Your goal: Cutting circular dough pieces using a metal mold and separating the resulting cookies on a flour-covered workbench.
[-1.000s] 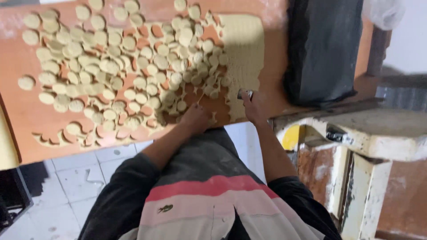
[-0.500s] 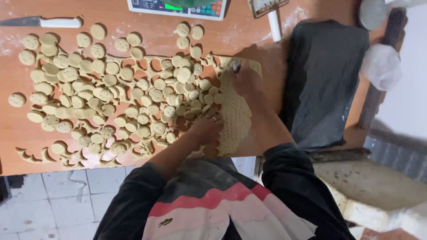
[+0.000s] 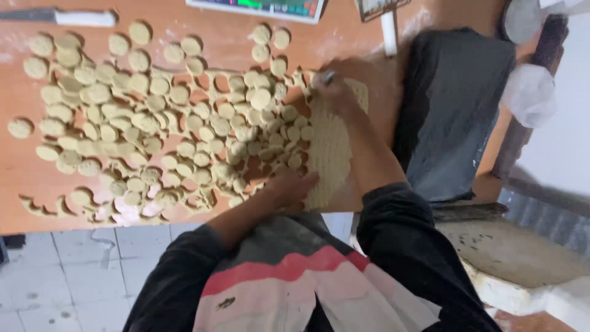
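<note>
I am looking down at the table (image 3: 18, 209), and on its left and middle I am seeing a wide scatter of cut dough discs (image 3: 147, 117) lying among ragged scraps (image 3: 43, 208). Moving right, my left hand (image 3: 294, 187) is resting flat on the near end of the dough strip (image 3: 330, 150), fingers spread and pressing, gripping nothing. The strip is running with its long axis away from me, from the near table edge up toward the scale (image 3: 258, 7) at the far side. At its far end my right hand (image 3: 337, 83) is curling around a small cutter (image 3: 327, 77) and pushing it down onto the dough. So the strip is lying between my two hands, the left nearer me, the right farther out. Further right, a dark tray (image 3: 455, 110) is sitting just beside my right forearm, with crumpled plastic (image 3: 530, 93) beyond it.
</note>
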